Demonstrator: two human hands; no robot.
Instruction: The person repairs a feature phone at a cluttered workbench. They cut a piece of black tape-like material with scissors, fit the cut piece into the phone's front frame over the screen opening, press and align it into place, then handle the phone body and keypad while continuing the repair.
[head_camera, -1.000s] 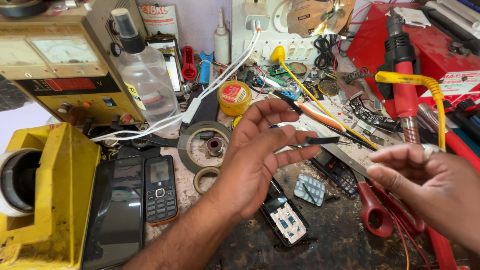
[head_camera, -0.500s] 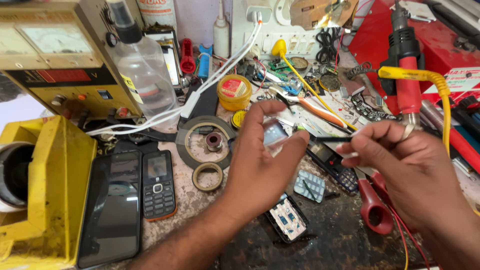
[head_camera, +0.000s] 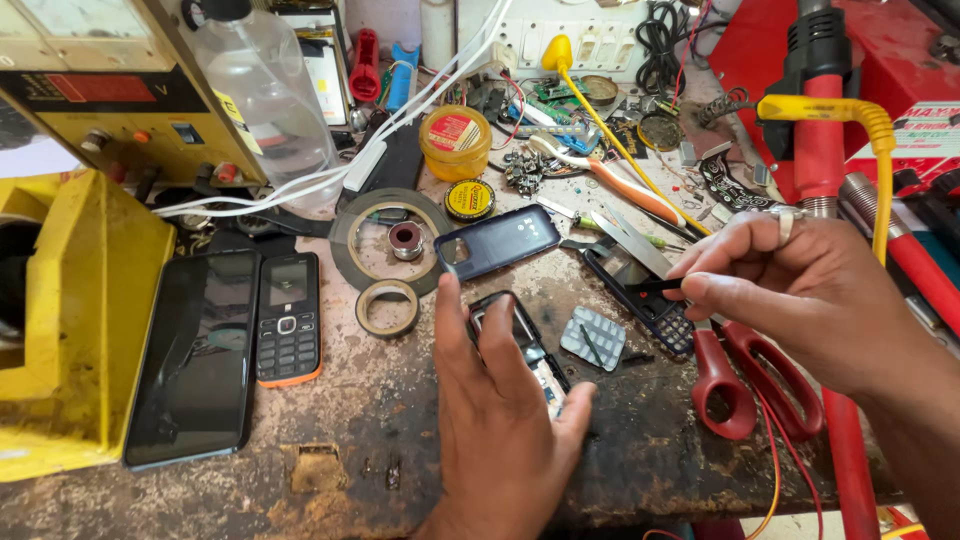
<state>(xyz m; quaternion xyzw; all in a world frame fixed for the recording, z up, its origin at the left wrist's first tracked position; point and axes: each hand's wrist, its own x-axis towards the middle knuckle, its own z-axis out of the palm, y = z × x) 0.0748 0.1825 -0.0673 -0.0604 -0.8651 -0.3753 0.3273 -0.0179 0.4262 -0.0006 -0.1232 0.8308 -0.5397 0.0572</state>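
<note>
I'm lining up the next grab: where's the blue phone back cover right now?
In the head view, the blue back cover lies centre bench, just beyond the left hand, right of the tape ring.

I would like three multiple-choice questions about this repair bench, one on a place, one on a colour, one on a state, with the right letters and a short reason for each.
1. Where does the small keypad phone lie?
A. right beside the large smartphone
B. on the scissors
C. inside the clear bottle

2. What colour are the scissors' handles?
A. blue
B. red
C. green

3. What is the left hand doing?
A. resting flat on the opened phone
B. lifting a roll of tape
C. hanging off the table

Answers:
1 A: the two phones lie side by side on the table's left.
2 B: both loops are red.
3 A: its fingers lie over the dismantled phone, while the right hand pinches a thin dark tool.
</note>
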